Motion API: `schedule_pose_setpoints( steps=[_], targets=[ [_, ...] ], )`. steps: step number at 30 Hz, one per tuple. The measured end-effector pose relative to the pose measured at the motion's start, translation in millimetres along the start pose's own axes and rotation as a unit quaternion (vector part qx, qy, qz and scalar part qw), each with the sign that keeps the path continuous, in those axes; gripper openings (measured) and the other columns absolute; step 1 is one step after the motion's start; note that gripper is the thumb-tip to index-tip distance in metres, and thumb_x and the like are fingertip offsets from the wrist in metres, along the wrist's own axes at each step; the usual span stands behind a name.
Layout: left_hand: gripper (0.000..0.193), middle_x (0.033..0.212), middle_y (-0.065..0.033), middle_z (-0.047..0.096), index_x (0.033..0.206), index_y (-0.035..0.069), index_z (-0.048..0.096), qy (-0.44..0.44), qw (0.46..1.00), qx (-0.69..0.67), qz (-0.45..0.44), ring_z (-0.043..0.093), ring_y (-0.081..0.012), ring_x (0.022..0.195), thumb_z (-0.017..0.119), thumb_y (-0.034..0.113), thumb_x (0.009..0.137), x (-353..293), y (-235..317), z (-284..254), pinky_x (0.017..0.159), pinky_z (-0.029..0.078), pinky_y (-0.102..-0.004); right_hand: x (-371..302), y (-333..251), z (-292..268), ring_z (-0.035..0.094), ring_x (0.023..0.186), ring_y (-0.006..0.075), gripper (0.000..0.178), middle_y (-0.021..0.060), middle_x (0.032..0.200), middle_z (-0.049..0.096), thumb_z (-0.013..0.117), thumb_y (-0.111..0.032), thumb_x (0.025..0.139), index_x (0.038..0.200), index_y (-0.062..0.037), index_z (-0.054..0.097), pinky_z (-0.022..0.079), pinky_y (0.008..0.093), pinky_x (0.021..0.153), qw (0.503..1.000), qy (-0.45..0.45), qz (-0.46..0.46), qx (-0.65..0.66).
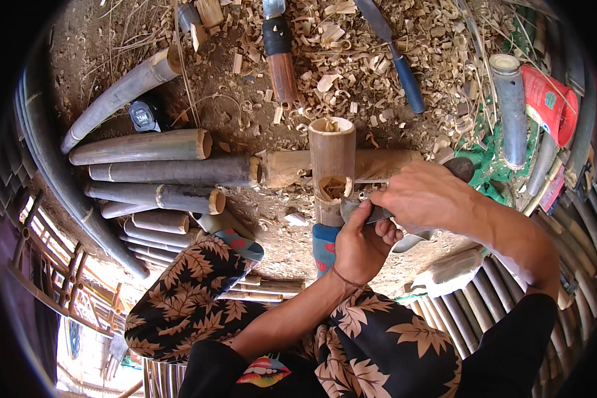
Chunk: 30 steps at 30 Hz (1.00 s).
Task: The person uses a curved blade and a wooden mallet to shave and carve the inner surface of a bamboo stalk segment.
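- A person sits on dusty ground, seen from above, with both forearms reaching up from the lower edge toward a short bamboo tube (331, 159).
- The bamboo tube lies at the centre, its open end pointing away from the person. It rests across a longer bamboo pole (371, 164) that runs from side to side beneath it.
- A ragged hole (335, 187) is cut into the near part of the tube's wall, showing pale fibres inside.
- The left hand (361, 249) sits just below the hole, fingers curled shut around the metal blade of a knife (365, 211), with the thumb lying up along the blade.
- The right hand (421, 196) is just to the right of the tube, closed over the same knife further along. Its fingers hide the grip, so what it clasps there cannot be made out in detail.
- The two hands are close together, touching at the knife, and the blade's tip meets the tube beside the hole.
- A foot in a blue sandal (325, 245) presses against the near end of the tube, directly beside the left hand.
- To the left lies a stack of dark bamboo poles (172, 172), with a tape measure (142, 116) just above them.
- Pale wood shavings (338, 60) cover the ground beyond the tube.
- Among the shavings lie a blue-handled chisel (398, 60) and a tool with a black and brown handle (280, 56).
- On the right are a grey cylinder (511, 106) and a red packet (550, 103).
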<state>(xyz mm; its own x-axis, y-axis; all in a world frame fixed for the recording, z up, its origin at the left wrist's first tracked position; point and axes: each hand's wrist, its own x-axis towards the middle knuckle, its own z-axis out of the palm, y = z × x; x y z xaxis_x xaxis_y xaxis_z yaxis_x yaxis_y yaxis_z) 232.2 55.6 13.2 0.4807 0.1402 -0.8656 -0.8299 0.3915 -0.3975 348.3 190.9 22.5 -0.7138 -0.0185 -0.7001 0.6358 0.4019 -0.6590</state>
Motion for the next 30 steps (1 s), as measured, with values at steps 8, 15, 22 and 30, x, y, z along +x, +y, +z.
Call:
schedule_pose_setpoints(
  steps=[8,15,22,30],
  targets=[
    [0.024,0.063,-0.0068,0.05,0.087,0.002,0.054,0.122,0.966,0.228,0.032,0.049,-0.022,0.058,0.042,0.021,0.096,-10,17,1,0.064,0.044,-0.0369,1,-12,59,0.066,0.063,0.0321,0.024,0.0142,0.065,0.064,0.067,-0.015,0.075,0.096,-0.0055,0.06,0.052,0.0422,0.056,0.971,-0.015,0.133,0.2],
    [0.034,0.055,-0.0069,0.055,0.077,-0.002,0.058,0.128,0.811,0.569,0.042,0.052,-0.0153,0.045,0.048,0.026,0.093,-26,52,-4,0.043,0.041,-0.0283,15,-60,116,0.066,0.071,0.0384,0.038,0.0177,0.078,0.066,0.062,-0.008,0.077,0.112,-0.0035,0.05,0.054,0.0448,0.065,0.859,0.237,0.097,0.444],
    [0.041,0.074,-0.0022,0.057,0.12,0.004,0.057,0.039,0.947,0.319,0.012,0.052,-0.011,0.058,0.042,0.037,0.101,-14,28,2,0.053,0.043,-0.0283,-22,-35,63,0.067,0.064,0.033,0.035,0.0197,0.072,0.065,0.061,-0.011,0.08,0.112,0.0011,0.053,0.055,0.0391,0.057,0.974,0.114,0.148,0.125],
    [0.025,0.066,-0.0003,0.052,0.096,0.01,0.056,0.039,0.998,0.039,-0.021,0.051,-0.0159,0.067,0.042,0.031,0.1,-8,13,0,0.071,0.043,-0.0306,6,3,-2,0.064,0.065,0.0356,0.019,0.0179,0.071,0.065,0.063,-0.014,0.073,0.088,-0.002,0.064,0.051,0.0454,0.061,0.993,-0.066,0.018,0.095]
  ],
)
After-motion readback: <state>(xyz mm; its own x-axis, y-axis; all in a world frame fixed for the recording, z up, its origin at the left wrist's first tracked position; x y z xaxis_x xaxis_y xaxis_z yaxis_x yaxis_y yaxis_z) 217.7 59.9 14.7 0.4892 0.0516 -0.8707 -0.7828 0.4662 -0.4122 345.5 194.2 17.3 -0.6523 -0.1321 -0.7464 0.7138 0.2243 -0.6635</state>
